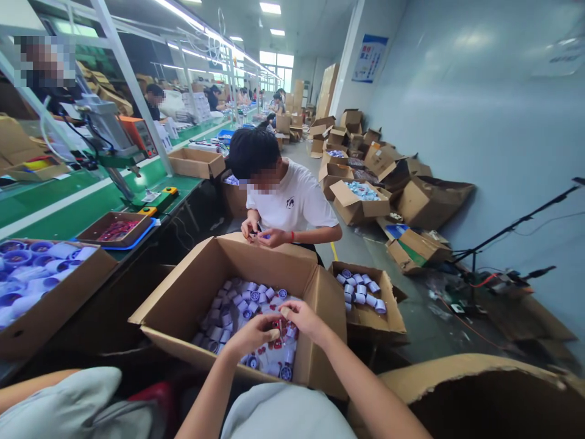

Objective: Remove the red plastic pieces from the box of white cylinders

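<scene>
My left hand (pixel 250 333) and my right hand (pixel 302 317) meet over a big open cardboard box (pixel 183 291) in front of me. Their fingertips pinch a small red piece (pixel 280 325) between them, just above the box's contents. The box holds several small white-and-blue caps (pixel 237 305) and some red parts. Which hand carries the piece's weight is unclear.
A person in a white T-shirt (pixel 292 204) sits across the box, hands together. A smaller box of caps (pixel 365 299) stands to the right. A green workbench (pixel 68 207) with a press machine and trays runs along the left. Many open cartons litter the floor at right.
</scene>
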A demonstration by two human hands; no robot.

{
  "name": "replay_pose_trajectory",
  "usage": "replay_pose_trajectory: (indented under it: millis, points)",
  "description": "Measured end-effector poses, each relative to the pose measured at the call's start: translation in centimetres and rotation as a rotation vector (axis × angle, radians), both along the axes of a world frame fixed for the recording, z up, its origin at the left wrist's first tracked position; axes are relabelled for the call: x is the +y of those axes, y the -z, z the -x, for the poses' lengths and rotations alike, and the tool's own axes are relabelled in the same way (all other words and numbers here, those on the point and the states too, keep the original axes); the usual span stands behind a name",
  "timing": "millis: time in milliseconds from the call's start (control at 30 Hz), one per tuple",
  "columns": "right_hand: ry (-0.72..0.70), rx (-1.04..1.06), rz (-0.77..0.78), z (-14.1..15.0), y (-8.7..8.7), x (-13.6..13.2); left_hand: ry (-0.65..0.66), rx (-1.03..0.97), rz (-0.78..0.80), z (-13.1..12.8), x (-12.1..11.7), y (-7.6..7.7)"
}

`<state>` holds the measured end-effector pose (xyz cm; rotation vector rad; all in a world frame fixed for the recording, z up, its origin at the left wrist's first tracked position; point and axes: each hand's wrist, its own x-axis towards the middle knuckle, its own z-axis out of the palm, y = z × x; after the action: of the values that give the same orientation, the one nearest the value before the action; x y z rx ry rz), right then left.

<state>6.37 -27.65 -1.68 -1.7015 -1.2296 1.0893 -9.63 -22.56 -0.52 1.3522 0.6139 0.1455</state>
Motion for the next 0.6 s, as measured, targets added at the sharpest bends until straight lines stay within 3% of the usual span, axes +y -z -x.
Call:
replay_pose_trajectory:
  millis: [167, 300, 600]
  points:
    - [0.057, -0.060, -0.133, -0.3, -1.3, -1.2, -0.124, 0.130, -0.218, -0.7, -0.1, 0.9]
    - [0.115, -0.084, -0.193, -0.7, -1.8, -1.6, -0.271, 0.201, -0.305, -0.8, 0.2, 1.9]
    - [0.416, -0.234, -0.247, -5.1, -2.2, -1.0, -0.450, 0.096, -0.191, 0.0, 1.2, 2.6]
